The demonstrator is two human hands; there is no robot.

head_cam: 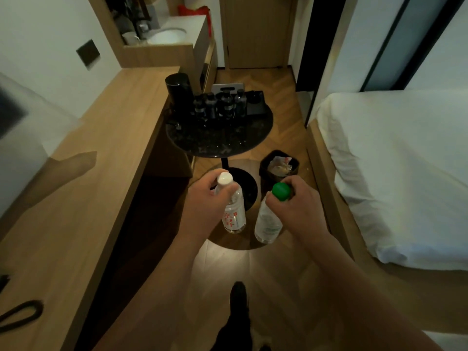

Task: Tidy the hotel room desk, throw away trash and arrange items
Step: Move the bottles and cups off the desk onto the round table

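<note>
Hands: left hand (202, 198) clamped on white-capped bottle (234, 211), right hand (296, 201) on green-capped bottle (269, 221) | Advice: both to be kept upright, carried to bin (278, 164) at 12 o'clock.

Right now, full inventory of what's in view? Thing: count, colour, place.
White-capped bottle: 1, clear, left hand.
Green-capped bottle: 1, clear, right hand.
Trash bin: 1, black, floor beside the table base, paper inside.
Round table: 1, black.
Dark bottles: several, table's far side.
Kettle: 1, black, table's far left.
Desk: 1, wood, left.
Bed: 1, white, right.
Sink: 1, white, far counter.
Left hand: grips bottle neck.
Right hand: grips bottle neck.
</note>
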